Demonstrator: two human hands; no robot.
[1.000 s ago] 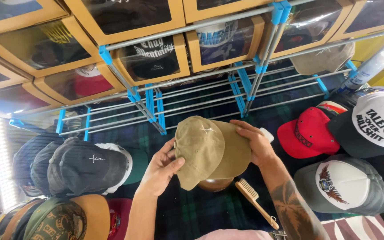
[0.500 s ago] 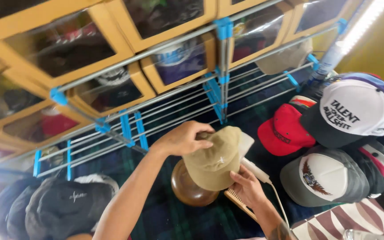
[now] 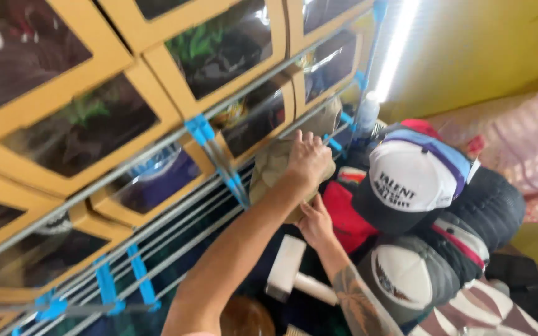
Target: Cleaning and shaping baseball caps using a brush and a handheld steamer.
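Note:
My left hand [image 3: 309, 160] grips the crown of a tan cap [image 3: 271, 169] and holds it up against a metal rack [image 3: 175, 246] with blue joints. Just under the cap, my right hand [image 3: 316, 222] touches its lower edge, and a tattooed forearm trails down from it. The cap is partly hidden behind both hands. A red cap [image 3: 351, 214] lies just right of my right hand.
Yellow display boxes [image 3: 157, 74] with clear windows stack behind the rack, caps inside them. A black and white cap [image 3: 406, 186] and several more caps pile up at the right. A white brush [image 3: 287, 269] and a brown round object [image 3: 244, 316] lie below.
The view swung right and closer. My left hand carried the tan cap up and right toward the rack; my right hand stayed under it. The dark caps at left left the view.

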